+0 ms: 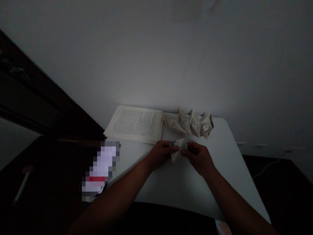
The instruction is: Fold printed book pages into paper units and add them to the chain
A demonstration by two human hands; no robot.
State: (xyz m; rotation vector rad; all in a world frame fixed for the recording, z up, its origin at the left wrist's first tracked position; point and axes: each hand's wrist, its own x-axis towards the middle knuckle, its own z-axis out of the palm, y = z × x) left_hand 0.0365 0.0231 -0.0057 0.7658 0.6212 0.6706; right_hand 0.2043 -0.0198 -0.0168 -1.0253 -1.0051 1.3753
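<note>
Between my two hands is a small piece of folded printed paper (179,148), held above the white table. My left hand (161,153) pinches its left side, thumb across the front. On the right side, my right hand (198,155) grips it between thumb and fingers. Beyond my hands stand several folded paper boats (195,124) in a row, made from similar printed pages. A stack of loose printed pages (137,125) lies to their left, close to the wall. The fingertips behind the folded paper are hidden.
The white table (158,182) stands against a grey wall (146,58). At its left edge lies a pixelated bright rectangular object (104,166). A dark door or frame (49,88) is on the left. A cable (267,168) runs at the right.
</note>
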